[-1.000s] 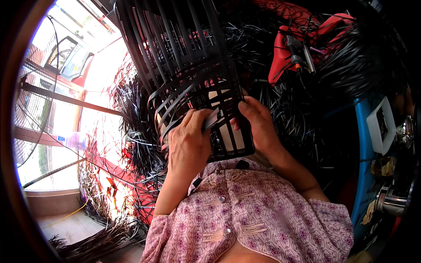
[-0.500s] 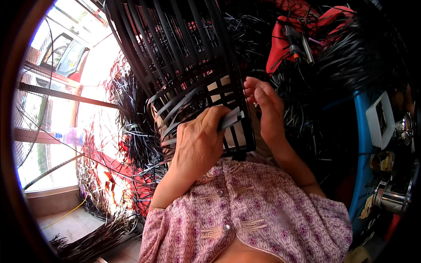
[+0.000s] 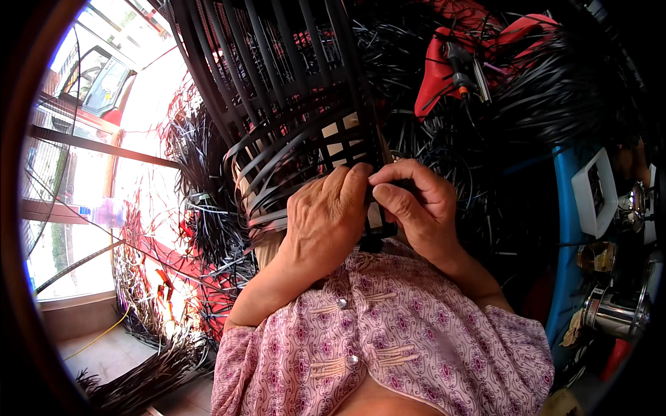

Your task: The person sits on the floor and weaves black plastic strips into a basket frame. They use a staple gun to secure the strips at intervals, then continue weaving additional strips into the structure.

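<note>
Black woven basket (image 3: 291, 132) pinched between both hands' fingers (image 3: 361, 182).

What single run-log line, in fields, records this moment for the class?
left hand: on woven black strip basket | right hand: fingers pinching a strip at the weave edge | surroundings: loose black strips

One woven black basket (image 3: 291, 132) in front of me, two hands on it: my left hand (image 3: 322, 222), my right hand (image 3: 416, 208). One red tool (image 3: 451, 66) above. Loose black strips: too many to count.
</note>
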Demonstrator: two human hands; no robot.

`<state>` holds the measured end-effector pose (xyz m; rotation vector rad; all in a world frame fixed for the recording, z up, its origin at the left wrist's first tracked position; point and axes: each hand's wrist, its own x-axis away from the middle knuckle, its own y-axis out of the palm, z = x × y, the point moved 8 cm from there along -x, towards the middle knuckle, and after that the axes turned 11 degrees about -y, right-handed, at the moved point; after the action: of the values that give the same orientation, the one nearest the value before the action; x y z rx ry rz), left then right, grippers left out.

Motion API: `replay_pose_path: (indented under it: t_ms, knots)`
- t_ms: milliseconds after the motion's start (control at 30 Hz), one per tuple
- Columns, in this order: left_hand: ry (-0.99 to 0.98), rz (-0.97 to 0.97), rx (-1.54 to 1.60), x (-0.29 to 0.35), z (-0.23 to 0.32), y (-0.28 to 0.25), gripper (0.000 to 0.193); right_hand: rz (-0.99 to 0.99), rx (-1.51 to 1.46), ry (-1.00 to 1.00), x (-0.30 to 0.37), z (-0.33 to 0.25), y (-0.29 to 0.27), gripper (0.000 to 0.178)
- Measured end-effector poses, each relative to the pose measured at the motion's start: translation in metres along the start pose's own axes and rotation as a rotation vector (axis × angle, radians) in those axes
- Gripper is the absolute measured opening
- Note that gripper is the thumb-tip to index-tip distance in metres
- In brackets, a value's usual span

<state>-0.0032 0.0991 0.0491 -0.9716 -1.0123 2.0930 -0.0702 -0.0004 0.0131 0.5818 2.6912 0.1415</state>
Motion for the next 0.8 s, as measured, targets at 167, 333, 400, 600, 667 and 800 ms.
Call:
replay_pose_path:
  t_ms: [167,333,400,600,667,800]
  knots:
    - [-0.092,-0.235,0.36,-0.002,-0.008,-0.012,0.043,0.101,-0.054,-0.026,-0.001,-0.006,-0.011,0.012]
    - [-0.093,-0.556,0.643,-0.001,-0.008,-0.016,0.03,-0.033,0.027,-0.277,-0.006,-0.031,-0.016,0.01]
    - [-0.236,-0.642,0.815,0.002,-0.012,-0.004,0.025,-0.039,0.014,-0.284,-0.007,-0.031,-0.015,0.014]
    - [-0.568,-0.63,0.983,0.011,-0.025,0.019,0.027,0.111,-0.247,-0.078,-0.006,-0.008,-0.018,0.054]
    - [-0.617,-0.631,1.092,0.015,-0.027,0.025,0.031,0.155,-0.26,-0.003,-0.004,-0.003,-0.017,0.059]
    - [-0.688,-0.585,1.19,0.016,-0.034,0.03,0.035,0.061,-0.3,0.085,-0.001,0.005,-0.012,0.05]
